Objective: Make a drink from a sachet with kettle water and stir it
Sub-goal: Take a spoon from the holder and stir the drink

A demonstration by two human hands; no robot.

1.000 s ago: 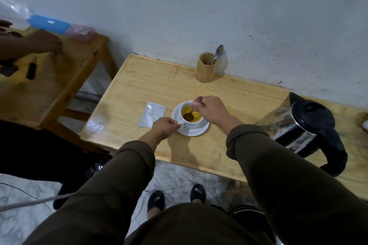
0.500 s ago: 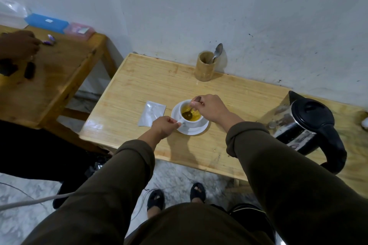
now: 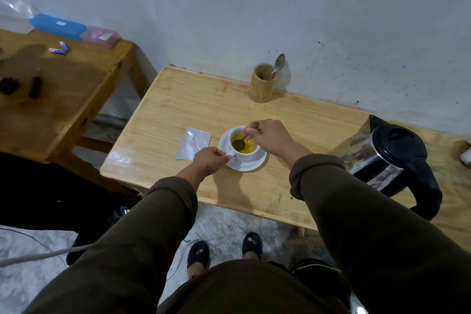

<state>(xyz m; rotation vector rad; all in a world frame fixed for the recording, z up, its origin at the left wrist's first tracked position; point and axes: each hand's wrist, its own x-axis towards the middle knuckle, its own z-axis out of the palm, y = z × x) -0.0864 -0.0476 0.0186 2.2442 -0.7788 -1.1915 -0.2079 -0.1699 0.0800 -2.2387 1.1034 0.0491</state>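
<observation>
The handle of the white cup [image 3: 245, 153] is pinched by the closed left hand [image 3: 209, 160]. A spoon [image 3: 242, 141], its bowl dipped in the yellow drink, is gripped by the curled fingers of the right hand [image 3: 271, 136]. The cup is seated on a saucer [image 3: 251, 164] on the desk [image 3: 178, 109], with the sachet [image 3: 193, 143] lying just beside it and the kettle [image 3: 392, 160] well apart.

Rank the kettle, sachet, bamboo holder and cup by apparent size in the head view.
1. kettle, largest, though nearer the camera.
2. and 3. sachet and bamboo holder: too alike to rank, and the holder stands farther back.
4. cup, partly hidden by the right hand.
</observation>
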